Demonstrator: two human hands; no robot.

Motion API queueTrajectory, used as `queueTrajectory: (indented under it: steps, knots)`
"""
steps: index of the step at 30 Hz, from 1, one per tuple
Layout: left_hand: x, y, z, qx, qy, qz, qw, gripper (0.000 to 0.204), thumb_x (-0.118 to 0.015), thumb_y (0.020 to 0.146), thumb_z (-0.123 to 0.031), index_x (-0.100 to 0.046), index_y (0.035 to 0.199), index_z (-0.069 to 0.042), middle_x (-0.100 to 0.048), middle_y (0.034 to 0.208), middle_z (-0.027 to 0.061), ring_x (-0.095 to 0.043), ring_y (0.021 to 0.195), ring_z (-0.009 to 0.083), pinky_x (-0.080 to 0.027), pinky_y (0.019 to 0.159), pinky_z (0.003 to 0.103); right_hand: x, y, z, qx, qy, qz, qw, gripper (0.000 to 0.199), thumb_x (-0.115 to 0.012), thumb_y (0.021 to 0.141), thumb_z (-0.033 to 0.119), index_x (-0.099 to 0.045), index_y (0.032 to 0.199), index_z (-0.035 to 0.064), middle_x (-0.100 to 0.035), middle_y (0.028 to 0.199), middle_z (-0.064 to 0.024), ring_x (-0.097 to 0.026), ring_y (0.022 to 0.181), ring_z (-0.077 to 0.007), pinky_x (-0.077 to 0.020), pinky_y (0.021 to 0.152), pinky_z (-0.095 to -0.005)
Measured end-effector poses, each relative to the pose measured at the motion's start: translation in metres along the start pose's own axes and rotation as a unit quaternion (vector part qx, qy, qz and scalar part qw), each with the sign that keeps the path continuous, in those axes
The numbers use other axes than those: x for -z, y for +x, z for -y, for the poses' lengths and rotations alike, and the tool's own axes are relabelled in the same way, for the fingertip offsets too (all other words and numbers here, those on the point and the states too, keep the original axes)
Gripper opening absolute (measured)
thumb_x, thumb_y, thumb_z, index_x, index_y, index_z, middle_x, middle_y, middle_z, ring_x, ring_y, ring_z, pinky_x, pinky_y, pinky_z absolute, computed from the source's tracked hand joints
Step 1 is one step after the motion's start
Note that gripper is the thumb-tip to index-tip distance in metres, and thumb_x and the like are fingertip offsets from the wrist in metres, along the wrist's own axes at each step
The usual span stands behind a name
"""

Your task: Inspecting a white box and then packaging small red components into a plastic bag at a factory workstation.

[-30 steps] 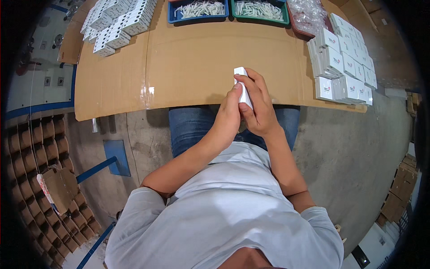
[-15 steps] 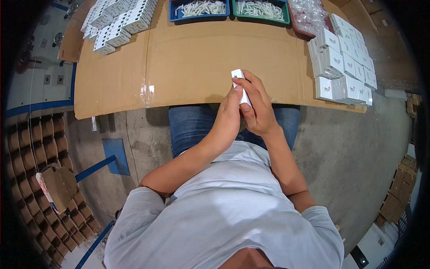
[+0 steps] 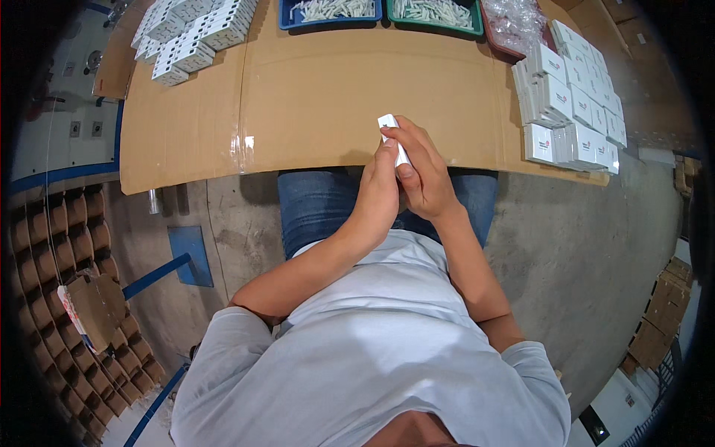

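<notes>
A small white box (image 3: pixel 387 122) is held upright between both hands, just past the near edge of the cardboard-covered table (image 3: pixel 328 97). My left hand (image 3: pixel 380 183) is closed against its left side, with the thumb near the top. My right hand (image 3: pixel 426 170) wraps round the other side, its fingers reaching over the box and its thumb pressing lower down. Much of the box is hidden by fingers and palms.
Stacked white boxes stand at the table's far left (image 3: pixel 195 37) and right (image 3: pixel 570 104). Along the back are a blue tray (image 3: pixel 331 24) and a green tray (image 3: pixel 439 28) of small white pieces, beside a red tray (image 3: pixel 497 46) holding clear plastic bags.
The box leans slightly more to the left in my hands. Both hands keep hold of it in almost the same place, and the whole view has shifted a little.
</notes>
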State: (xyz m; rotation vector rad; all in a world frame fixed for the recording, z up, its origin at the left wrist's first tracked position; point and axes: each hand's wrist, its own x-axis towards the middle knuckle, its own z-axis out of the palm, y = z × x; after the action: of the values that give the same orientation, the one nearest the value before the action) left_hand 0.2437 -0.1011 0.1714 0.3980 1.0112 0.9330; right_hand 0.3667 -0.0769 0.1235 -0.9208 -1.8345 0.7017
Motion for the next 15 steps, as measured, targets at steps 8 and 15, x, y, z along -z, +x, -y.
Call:
queueTrajectory:
  steps: [8,15]
  knots:
    - [0.008,0.007,0.012,-0.009,-0.023,-0.005,1.000,0.049,-0.037,0.109,-0.048,-0.051,0.132,-0.007,-0.058,0.114,0.0042,-0.058,0.104,0.0130,-0.048,0.088,0.031,0.000,0.000,-0.003,-0.017,0.031,0.001,0.999,0.045,-0.046,0.107,0.033,-0.060,0.133,-0.0004,-0.056,0.136,-0.0274,-0.057,0.123,-0.0437,-0.0452,0.105,-0.0451]
    - [0.014,0.008,0.011,-0.018,-0.034,0.023,0.999,0.049,-0.037,0.109,-0.049,-0.050,0.134,-0.009,-0.059,0.121,0.0046,-0.057,0.115,0.0144,-0.044,0.099,0.034,0.003,0.007,0.004,-0.015,0.031,0.014,0.999,0.056,-0.042,0.108,0.045,-0.058,0.137,-0.0008,-0.055,0.140,-0.0270,-0.056,0.126,-0.0425,-0.0444,0.107,-0.0433]
